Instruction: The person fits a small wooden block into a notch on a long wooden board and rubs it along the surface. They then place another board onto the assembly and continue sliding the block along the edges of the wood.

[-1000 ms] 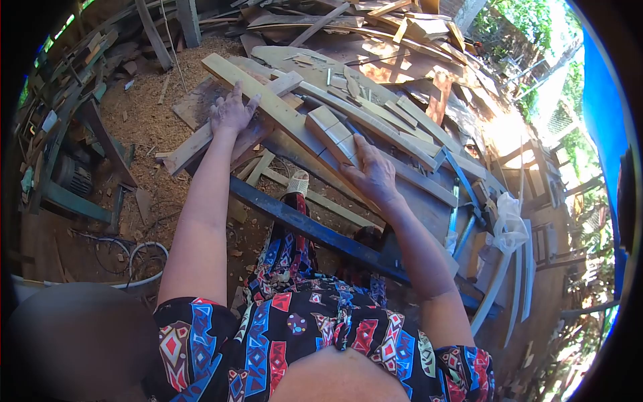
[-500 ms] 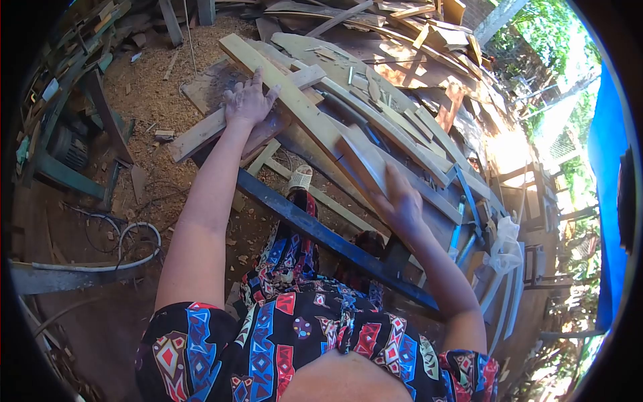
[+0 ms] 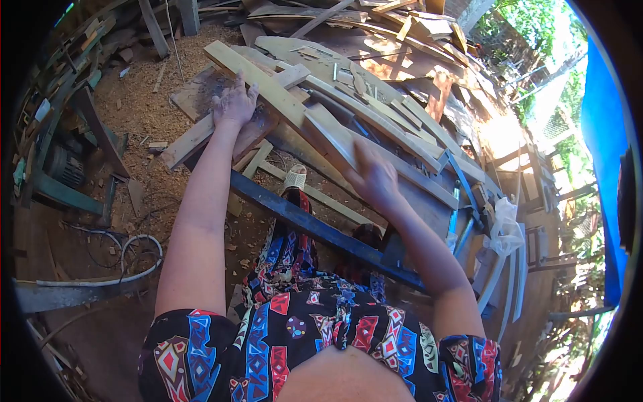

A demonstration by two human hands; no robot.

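A long pale wooden plank lies diagonally across the work surface. My left hand rests against its near edge, with fingers spread and fingertips on the wood. Beneath that hand, a shorter board crosses under the plank. My right hand is closed round the near end of a long, flat wooden block, which lies along the plank's lower part. Motion smears the block and the fingers, so what is under the block cannot be made out.
Several strips of wood lie beyond the plank. A blue metal bar runs along the near side. A blue-framed saw and a clear plastic bag are at right. Sawdust covers the ground at left, near a motor.
My right hand has slid the wooden block up and left along the plank. My left hand stays on the plank, while the whole view has shifted slightly.
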